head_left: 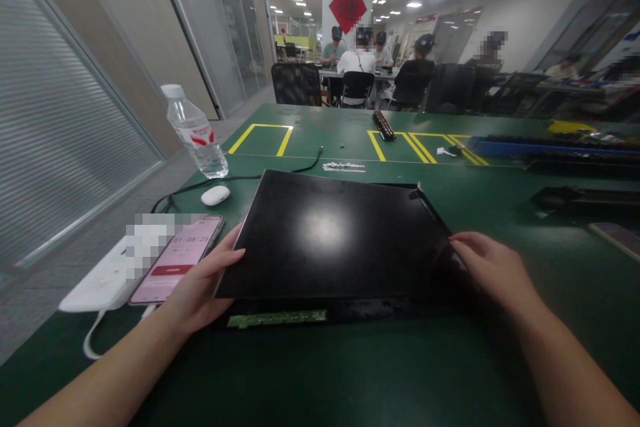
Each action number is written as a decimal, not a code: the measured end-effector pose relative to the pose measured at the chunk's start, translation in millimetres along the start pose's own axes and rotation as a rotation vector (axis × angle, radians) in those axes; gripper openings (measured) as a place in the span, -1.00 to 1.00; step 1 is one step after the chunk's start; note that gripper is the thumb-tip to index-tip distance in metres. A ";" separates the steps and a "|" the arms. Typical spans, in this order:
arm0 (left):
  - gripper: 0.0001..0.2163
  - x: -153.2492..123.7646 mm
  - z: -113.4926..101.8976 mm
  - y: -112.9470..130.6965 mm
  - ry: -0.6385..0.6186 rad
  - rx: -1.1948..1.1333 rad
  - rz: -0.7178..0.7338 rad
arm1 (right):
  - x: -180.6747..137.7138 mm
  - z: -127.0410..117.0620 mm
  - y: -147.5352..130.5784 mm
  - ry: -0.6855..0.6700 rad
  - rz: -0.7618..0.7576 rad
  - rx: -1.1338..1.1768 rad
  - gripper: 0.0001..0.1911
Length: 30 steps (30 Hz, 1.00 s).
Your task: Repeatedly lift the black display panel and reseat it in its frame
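A glossy black display panel (pixel 310 240) is in front of me, its face reflecting a ceiling light. My left hand (pixel 205 280) grips its left edge, thumb on top and fingers beneath. Closed on the right edge is my right hand (pixel 487 263); whether it pinches the panel or the dark part under it, I cannot tell. A black frame or cover (pixel 370 310) shows below the panel and at its far right corner. Along the near side lies a green circuit board strip (pixel 277 318). The panel's left side appears raised above this cover.
On the left are a phone (pixel 175 263), a white power bank (pixel 115 267), a white earbud case (pixel 215 195), a water bottle (pixel 195 133) and a black cable (pixel 245 177). Blurred dark parts (pixel 585 203) lie to the right. A black strip (pixel 384 125) rests near the far edge.
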<state>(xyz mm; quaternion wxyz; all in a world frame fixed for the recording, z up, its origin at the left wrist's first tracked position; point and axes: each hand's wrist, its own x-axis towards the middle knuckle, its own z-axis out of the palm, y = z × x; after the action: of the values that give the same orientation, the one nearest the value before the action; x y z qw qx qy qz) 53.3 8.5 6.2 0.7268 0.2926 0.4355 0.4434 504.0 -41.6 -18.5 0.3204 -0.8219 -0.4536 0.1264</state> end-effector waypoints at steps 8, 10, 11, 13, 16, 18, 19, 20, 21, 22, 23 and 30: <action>-0.26 1.5 -2.7 -0.5 -0.031 0.015 -0.002 | -0.9 -0.8 -1.9 -0.001 0.001 0.005 -0.69; -0.24 1.5 -2.7 -0.4 -0.039 0.018 -0.010 | -0.7 -0.8 -2.5 -0.008 0.007 0.002 -0.69; -0.24 1.4 -3.1 -0.7 -0.044 0.017 -0.015 | -0.5 -0.9 -2.5 -0.011 0.008 0.000 -0.69; -0.26 1.1 -4.6 -1.7 -0.056 0.010 -0.025 | 0.1 -1.1 -2.1 -0.019 0.007 -0.006 -0.70; -0.35 1.1 -6.9 -3.2 -0.055 0.008 -0.025 | 1.0 -0.9 -0.8 -0.021 0.005 -0.005 -0.70; -0.36 1.8 -6.9 -3.5 -0.060 0.006 -0.024 | 1.2 -0.3 0.1 -0.012 -0.004 0.009 -0.72; -0.35 2.2 -6.4 -3.4 -0.065 0.005 -0.024 | 1.2 0.1 0.4 -0.006 -0.008 0.021 -0.73; -0.34 2.5 -5.5 -3.2 -0.070 0.004 -0.022 | 1.2 0.4 0.7 0.000 -0.011 0.033 -0.73; -0.33 2.8 -4.2 -3.0 -0.069 0.007 -0.020 | 1.1 0.7 0.9 0.006 -0.011 0.045 -0.72; -0.33 2.8 -2.7 -2.9 -0.062 0.013 -0.017 | 1.1 1.0 1.0 0.014 -0.008 0.055 -0.72; -0.34 2.6 -1.1 -2.9 -0.047 0.021 -0.012 | 1.2 1.1 1.1 0.021 -0.002 0.059 -0.70; -0.19 -0.9 6.6 -2.8 0.076 0.076 0.016 | 3.1 -1.2 2.3 -0.010 0.085 0.063 -0.58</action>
<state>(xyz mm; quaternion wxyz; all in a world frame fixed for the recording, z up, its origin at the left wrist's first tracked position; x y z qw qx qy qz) 60.1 6.3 7.3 0.6945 0.3064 0.4771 0.4430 507.8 -40.4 -18.8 0.3383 -0.8292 -0.4158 0.1583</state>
